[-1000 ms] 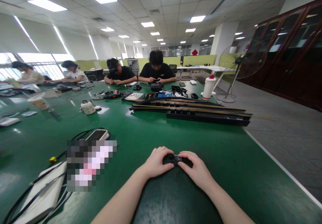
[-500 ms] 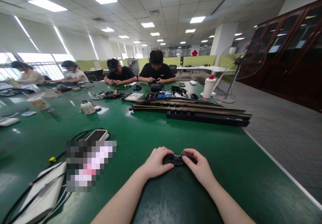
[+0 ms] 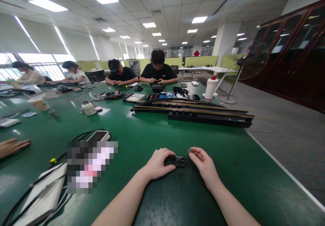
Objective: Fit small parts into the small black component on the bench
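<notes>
My left hand (image 3: 160, 164) grips the left end of a small black plastic part (image 3: 179, 161) on the green table. The part looks like a short housing with fine detail along its top, too small to make out. To its right, apart from it, my right hand (image 3: 203, 163) pinches a small dark piece (image 3: 189, 150) between thumb and index finger. What kind of piece this is I cannot tell.
Long black rails (image 3: 210, 118) with thin brass-coloured rods lie across the table ahead. A power bank (image 3: 98, 136) and cables lie left, beside a blurred patch. Another person's hand (image 3: 14, 147) rests at the left edge. A white bottle (image 3: 211, 89) stands far right.
My right hand has moved slightly right and up, away from the black part, with the small dark piece in its fingers. Another person's hand has come in at the left edge.
</notes>
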Available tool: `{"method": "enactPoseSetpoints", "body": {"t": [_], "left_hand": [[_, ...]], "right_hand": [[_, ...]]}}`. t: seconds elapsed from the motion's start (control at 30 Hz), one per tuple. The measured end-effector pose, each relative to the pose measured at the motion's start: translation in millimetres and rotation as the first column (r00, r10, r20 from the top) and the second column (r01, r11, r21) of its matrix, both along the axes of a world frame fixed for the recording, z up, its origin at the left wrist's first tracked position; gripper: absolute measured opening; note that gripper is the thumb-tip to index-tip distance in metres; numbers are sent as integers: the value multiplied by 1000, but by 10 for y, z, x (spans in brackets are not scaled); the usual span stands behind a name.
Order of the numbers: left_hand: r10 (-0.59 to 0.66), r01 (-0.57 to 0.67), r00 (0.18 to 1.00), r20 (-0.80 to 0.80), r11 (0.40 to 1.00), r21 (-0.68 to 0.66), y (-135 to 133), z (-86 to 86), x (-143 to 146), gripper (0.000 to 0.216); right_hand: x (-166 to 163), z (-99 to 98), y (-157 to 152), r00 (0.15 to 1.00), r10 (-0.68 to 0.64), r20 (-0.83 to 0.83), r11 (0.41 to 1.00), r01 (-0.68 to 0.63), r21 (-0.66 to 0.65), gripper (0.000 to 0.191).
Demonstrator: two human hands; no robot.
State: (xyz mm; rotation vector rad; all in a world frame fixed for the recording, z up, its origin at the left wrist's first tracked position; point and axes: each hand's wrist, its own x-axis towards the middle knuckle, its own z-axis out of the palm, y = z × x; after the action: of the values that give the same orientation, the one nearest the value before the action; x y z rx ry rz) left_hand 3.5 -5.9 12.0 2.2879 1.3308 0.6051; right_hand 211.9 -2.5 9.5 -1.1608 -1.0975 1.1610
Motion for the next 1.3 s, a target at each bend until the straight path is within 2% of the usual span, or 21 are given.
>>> {"method": "enactPoseSetpoints", "body": {"t": [0.33,0.87,1.3], "left_hand": [[3,-3,1000,-17,1000,-6,-3,0,-1,39],[4,-4,1000,1,1000,-2,-5,-12,-8,40],[4,-4,1000,-6,1000,-12,-12,10,-3,39]], "right_hand": [[17,19,-9,995,-71,-73,996,68,-51,42],[43,-94,39,976,-124,-178,991,114,-63,39],[47,-84,36,977,-145,-154,989,138,-54,38]]}}
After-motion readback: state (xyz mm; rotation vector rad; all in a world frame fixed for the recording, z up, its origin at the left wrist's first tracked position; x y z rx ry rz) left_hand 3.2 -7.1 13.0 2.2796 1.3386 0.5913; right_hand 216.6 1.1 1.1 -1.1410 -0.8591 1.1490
